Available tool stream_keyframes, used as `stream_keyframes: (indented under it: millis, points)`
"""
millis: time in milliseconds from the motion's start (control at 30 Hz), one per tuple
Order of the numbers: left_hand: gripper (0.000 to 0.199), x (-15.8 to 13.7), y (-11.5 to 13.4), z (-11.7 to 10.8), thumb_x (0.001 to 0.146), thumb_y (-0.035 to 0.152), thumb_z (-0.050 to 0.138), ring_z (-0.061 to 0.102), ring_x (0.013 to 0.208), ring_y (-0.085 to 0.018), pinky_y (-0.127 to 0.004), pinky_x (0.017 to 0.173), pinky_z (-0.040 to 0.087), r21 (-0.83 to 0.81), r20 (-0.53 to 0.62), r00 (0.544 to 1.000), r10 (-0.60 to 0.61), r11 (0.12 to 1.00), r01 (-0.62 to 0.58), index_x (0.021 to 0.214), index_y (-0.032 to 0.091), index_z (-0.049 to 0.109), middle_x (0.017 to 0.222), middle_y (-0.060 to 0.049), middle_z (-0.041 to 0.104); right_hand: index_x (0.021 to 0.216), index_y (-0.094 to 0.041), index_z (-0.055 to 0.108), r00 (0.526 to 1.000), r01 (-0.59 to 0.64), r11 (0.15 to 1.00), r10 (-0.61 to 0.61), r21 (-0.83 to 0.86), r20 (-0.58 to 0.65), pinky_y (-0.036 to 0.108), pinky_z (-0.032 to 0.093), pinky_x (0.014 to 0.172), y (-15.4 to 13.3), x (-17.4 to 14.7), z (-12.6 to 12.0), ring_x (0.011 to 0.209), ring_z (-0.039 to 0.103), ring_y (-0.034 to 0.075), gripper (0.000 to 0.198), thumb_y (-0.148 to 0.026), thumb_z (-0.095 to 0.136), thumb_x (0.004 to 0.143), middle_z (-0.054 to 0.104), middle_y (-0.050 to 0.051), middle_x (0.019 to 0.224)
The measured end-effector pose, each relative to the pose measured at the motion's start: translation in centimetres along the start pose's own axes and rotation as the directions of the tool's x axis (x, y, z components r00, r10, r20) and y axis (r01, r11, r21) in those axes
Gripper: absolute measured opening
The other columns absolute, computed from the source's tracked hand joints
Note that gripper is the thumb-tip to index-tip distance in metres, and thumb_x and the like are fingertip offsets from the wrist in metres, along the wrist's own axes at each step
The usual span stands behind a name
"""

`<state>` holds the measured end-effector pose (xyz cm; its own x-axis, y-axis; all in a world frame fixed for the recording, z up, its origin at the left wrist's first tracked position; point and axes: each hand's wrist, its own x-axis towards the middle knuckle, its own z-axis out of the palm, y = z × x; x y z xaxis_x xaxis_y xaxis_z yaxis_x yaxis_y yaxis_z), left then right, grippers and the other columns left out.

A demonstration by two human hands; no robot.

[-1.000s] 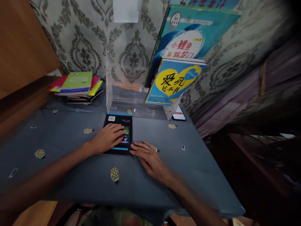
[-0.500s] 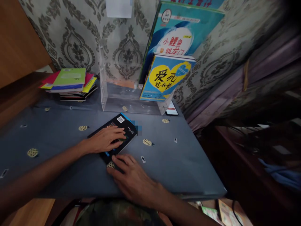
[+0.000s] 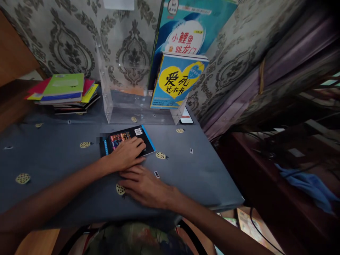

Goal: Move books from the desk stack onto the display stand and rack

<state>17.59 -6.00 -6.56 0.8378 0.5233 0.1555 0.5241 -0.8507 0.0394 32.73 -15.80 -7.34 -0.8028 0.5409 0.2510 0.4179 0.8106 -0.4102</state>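
Note:
A black book (image 3: 147, 136) with blue edging, small colour pictures and a barcode lies flat on the grey table, back cover up. My left hand (image 3: 127, 152) rests on it, palm down, fingers a little bent and spread over its right half, hiding part of the cover. Just below the book's near edge, my right hand (image 3: 147, 186) lies on the tablecloth with its fingers stretched out. Its fingertips come up close to my left hand; whether they touch the hand or the book I cannot tell.
Behind the book stands a clear acrylic stand (image 3: 140, 117) holding a blue-and-yellow book (image 3: 175, 83) and a larger teal book (image 3: 196, 21). A phone (image 3: 186, 117) lies beside it. Stacked books (image 3: 63, 88) sit at the back left. The table's right edge drops beside a purple curtain (image 3: 239, 92).
The book has turned clockwise, so its long side lies more level. My left hand stays on it, and my right hand's fingers have moved closer to my left. The view has shifted.

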Motion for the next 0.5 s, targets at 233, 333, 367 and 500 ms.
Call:
stream_keyframes:
  millis: [233, 333, 367, 500]
  points:
    - [0.021, 0.3, 1.0, 0.8, 0.100, 0.031, 0.052, 0.059, 0.099, -0.026, -0.038, 0.082, 0.052, 0.142, 0.017, 1.000, 0.011, 0.990, -0.014, 0.104, 0.012, 0.062, 0.111, -0.013, 0.066, 0.122, -0.021, 0.068, 0.810, -0.315, 0.902, 0.418, 0.297, -0.411, 0.036, 0.055, 0.087, 5.6, -3.2, -3.0, 0.098, 0.069, 0.020, 0.031, -0.026, 0.045, 0.102, 0.075, 0.008, 0.105]
    - [0.024, 0.2, 1.0, 1.2, 0.101, 0.031, 0.050, 0.061, 0.097, -0.025, -0.038, 0.084, 0.052, 0.191, -0.024, 0.999, 0.049, 0.981, -0.043, 0.105, 0.011, 0.064, 0.111, -0.014, 0.068, 0.124, -0.022, 0.067, 0.745, -0.377, 0.838, 0.528, 0.395, -0.408, 0.038, 0.054, 0.091, 8.1, -3.1, -3.3, 0.100, 0.070, 0.021, 0.032, -0.030, 0.047, 0.101, 0.077, 0.006, 0.104]
    - [0.025, 0.2, 1.0, 1.4, 0.101, 0.030, 0.050, 0.062, 0.096, -0.025, -0.038, 0.085, 0.052, 0.198, -0.042, 0.997, 0.063, 0.979, -0.053, 0.106, 0.010, 0.064, 0.111, -0.014, 0.068, 0.124, -0.022, 0.067, 0.724, -0.389, 0.812, 0.561, 0.435, -0.401, 0.039, 0.054, 0.091, 8.8, -3.2, -3.2, 0.098, 0.070, 0.021, 0.033, -0.033, 0.047, 0.100, 0.078, 0.006, 0.101]
    - [0.028, 0.1, 0.9, 1.7, 0.102, 0.028, 0.049, 0.064, 0.096, -0.025, -0.039, 0.086, 0.052, 0.204, -0.115, 0.988, 0.100, 0.976, -0.075, 0.111, 0.007, 0.066, 0.111, -0.017, 0.070, 0.123, -0.021, 0.067, 0.637, -0.382, 0.697, 0.674, 0.607, -0.374, 0.041, 0.054, 0.090, 10.4, -3.5, -2.5, 0.091, 0.072, 0.022, 0.038, -0.045, 0.049, 0.099, 0.079, 0.005, 0.095]
